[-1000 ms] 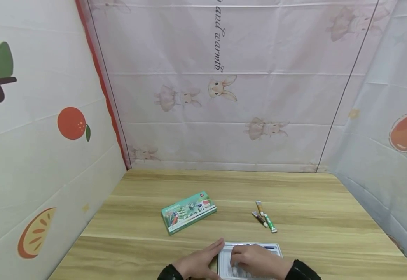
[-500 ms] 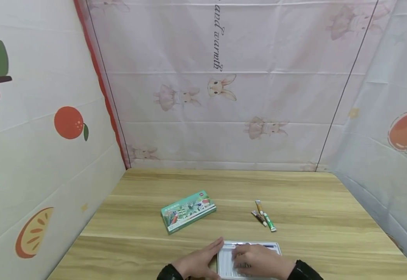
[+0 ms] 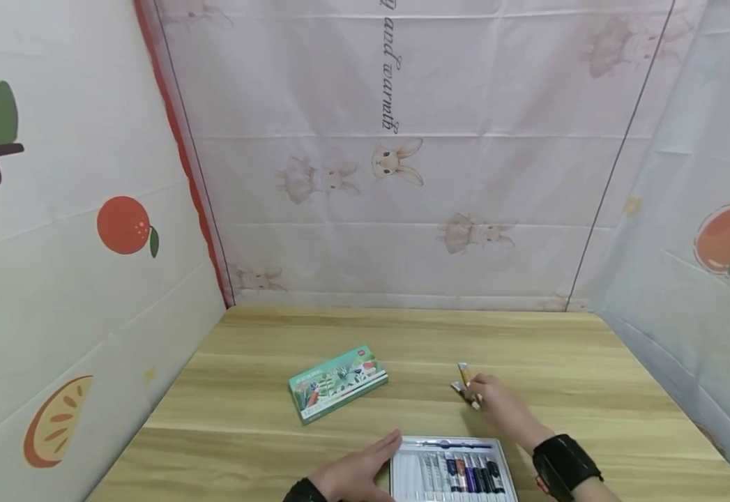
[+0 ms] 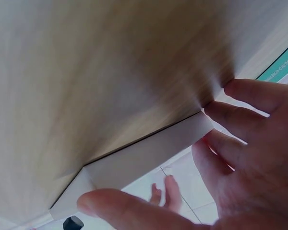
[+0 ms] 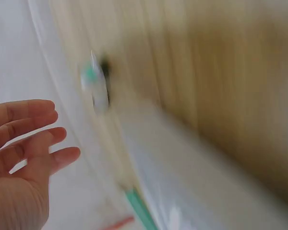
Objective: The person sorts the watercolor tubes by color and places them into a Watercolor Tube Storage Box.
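Note:
My left hand (image 3: 358,470) rests at the left edge of a white plastic tray (image 3: 407,477). In the left wrist view its fingers and thumb lie along the tray's wall (image 4: 144,152), around a corner. Several paint tubes (image 3: 470,477) stand side by side in the tray, below a thin brush (image 3: 459,445). My right hand (image 3: 501,406) is over loose paint tubes on the table, by a yellow-brown one (image 3: 463,371) and a dark brown one (image 3: 459,391); it covers the green one. The right wrist view, blurred, shows loosely bent fingers (image 5: 31,115) apart from the tubes (image 5: 98,88).
A green paint box (image 3: 338,385) with a printed picture lies on the wooden table (image 3: 264,369), behind and left of the tray. Printed cloth hangs at the back (image 3: 352,258) and along both sides of the table.
My right hand has left the tray and moved forward and right to the loose tubes, uncovering the row of tubes in the tray. My left hand stays at the tray's edge.

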A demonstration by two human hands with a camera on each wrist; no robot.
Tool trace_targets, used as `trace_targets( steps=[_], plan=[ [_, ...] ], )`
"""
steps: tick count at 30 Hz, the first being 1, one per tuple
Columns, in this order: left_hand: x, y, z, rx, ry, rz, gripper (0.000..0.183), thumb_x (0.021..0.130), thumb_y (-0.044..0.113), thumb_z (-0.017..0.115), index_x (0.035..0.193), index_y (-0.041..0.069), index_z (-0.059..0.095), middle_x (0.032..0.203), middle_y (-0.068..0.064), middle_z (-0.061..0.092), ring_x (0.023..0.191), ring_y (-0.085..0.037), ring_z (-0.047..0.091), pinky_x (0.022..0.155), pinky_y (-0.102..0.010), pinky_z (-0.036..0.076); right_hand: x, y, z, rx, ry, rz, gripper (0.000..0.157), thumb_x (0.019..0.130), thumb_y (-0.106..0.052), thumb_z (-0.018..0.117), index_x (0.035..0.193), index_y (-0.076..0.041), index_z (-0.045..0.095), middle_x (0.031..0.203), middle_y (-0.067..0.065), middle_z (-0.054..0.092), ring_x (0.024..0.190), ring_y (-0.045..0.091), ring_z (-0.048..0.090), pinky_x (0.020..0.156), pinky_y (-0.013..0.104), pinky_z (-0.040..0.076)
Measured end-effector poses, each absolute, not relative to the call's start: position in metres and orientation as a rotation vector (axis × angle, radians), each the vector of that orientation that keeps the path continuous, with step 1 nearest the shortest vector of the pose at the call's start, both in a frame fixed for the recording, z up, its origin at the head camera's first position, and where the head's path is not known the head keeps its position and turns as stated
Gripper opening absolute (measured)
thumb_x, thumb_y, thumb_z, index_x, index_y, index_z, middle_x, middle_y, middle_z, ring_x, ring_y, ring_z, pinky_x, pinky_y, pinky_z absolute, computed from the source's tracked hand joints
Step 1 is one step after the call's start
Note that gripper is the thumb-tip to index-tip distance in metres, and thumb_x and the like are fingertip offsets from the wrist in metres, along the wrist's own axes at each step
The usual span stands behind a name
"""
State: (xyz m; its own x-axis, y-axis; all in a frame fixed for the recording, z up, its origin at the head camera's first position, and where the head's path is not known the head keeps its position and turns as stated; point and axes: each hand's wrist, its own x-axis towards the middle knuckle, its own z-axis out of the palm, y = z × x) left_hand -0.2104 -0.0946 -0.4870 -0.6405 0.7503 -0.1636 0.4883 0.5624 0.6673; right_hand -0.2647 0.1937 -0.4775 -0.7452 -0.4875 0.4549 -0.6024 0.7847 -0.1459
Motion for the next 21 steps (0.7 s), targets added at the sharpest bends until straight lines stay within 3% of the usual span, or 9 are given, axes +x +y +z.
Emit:
trace_targets(
  steps=[7, 12, 17, 21],
  plan=[
    [-0.211, -0.096, -0.487, 1.008, 2.338, 0.845, 0.083, 0.068, 0.045, 0.058, 0.132, 0.014, 0.016, 0.135, 0.001, 0.011, 0.119, -0.011, 0.014, 0.090, -0.026, 0.024, -0.272, 0.220, -0.494, 0.752, -2.683, 0.202, 0.029, 0.054, 0.003, 0.070, 0.077, -0.012, 0.061, 0.078, -0.003, 0.052, 0.071, 0.015, 0.051, 0.059, 0.027, 0.043],
    [-0.210, -0.095, -0.488, 0.935, 2.312, 0.877, 0.081, 0.068, 0.044, 0.060, 0.132, 0.017, 0.017, 0.135, 0.004, 0.011, 0.119, -0.011, 0.015, 0.091, -0.028, 0.024, -0.268, 0.224, -0.500, 0.651, -2.667, 0.112, 0.023, 0.055, 0.002, 0.068, 0.072, -0.011, 0.061, 0.072, -0.004, 0.046, 0.065, 0.012, 0.045, 0.052, 0.024, 0.040],
    [-0.211, -0.094, -0.487, 0.934, 2.304, 0.875, 0.081, 0.068, 0.043, 0.060, 0.132, 0.017, 0.017, 0.135, 0.003, 0.011, 0.119, -0.011, 0.014, 0.091, -0.028, 0.023, -0.262, 0.225, -0.499, 0.530, -2.723, 0.123, 0.013, 0.058, -0.010, 0.069, 0.069, -0.011, 0.061, 0.062, -0.008, 0.042, 0.053, 0.007, 0.038, 0.043, 0.021, 0.033],
    [-0.211, -0.094, -0.487, 0.932, 2.300, 0.878, 0.082, 0.068, 0.043, 0.060, 0.132, 0.016, 0.017, 0.135, 0.003, 0.011, 0.119, -0.011, 0.014, 0.091, -0.029, 0.023, -0.258, 0.222, -0.497, 0.477, -2.756, 0.196, 0.021, 0.061, -0.019, 0.070, 0.077, -0.011, 0.060, 0.061, -0.007, 0.049, 0.047, 0.005, 0.039, 0.041, 0.021, 0.032]
  ],
)
